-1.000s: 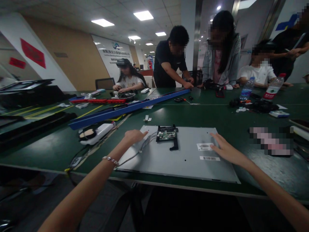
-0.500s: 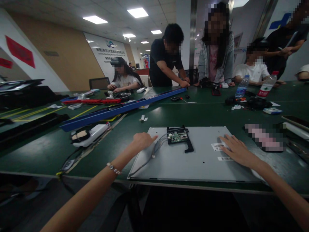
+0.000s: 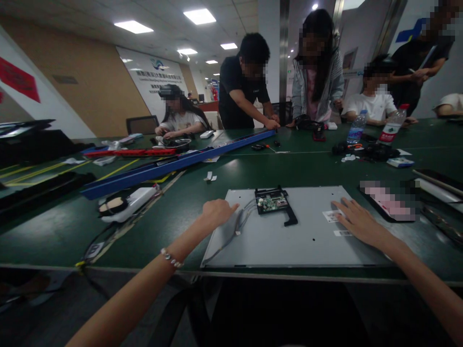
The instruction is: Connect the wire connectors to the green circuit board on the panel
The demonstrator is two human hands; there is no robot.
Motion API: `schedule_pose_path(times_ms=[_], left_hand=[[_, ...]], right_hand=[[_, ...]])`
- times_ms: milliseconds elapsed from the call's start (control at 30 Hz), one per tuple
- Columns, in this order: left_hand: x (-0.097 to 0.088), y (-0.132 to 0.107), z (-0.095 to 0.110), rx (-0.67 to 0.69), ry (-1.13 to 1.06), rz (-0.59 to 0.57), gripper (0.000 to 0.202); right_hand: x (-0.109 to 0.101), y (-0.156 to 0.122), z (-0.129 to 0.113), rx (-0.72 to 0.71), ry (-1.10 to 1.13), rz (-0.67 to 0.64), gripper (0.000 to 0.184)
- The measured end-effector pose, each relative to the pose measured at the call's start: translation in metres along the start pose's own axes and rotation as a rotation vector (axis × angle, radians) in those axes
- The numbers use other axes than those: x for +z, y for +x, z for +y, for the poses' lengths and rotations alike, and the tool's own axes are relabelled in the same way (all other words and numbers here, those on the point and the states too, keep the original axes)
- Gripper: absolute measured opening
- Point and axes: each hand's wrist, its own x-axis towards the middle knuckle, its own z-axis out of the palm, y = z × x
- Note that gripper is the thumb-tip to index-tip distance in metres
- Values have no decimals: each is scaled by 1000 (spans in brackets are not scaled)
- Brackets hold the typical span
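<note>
Grey panel [image 3: 271,248] | between left hand [image 3: 217,213] and right hand [image 3: 363,225] | left: curled at edge, grip unclear | right: spread over it

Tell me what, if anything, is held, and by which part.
Whether the left hand grips the left edge of the grey panel cannot be told; the right hand, open, is over its right side.

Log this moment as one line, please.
left hand at left edge of grey panel | right hand at its right side | circuit board on top | panel on green table
</note>
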Motion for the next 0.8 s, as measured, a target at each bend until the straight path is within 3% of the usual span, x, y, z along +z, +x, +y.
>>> schedule_pose_path(times_ms=[100,167,233,300,367,500,633,800], left_hand=[[-6,8,11,46,-16,131,64],[-5,19,21,289,-139,198,72],[-1,31,30,539,-294,130,91],[6,42,36,655,-408,26,106],[12,48,40,666,-487,-23,113],[19,49,43,665,-598,24,114],[20,37,54,681,-627,57,112],[15,15,76,683,-642,-14,113]], right_hand=[[-8,6,-8,-20,23,-7,59],[-14,14,-19,-67,65,-12,60],[-18,23,-33,-127,118,-24,60],[-19,31,-47,-166,148,-54,63],[-17,36,-58,-182,142,-88,64],[-11,36,-72,-172,47,-103,64],[-6,34,-77,-152,7,-59,62],[-4,34,-76,-135,81,-8,60]])
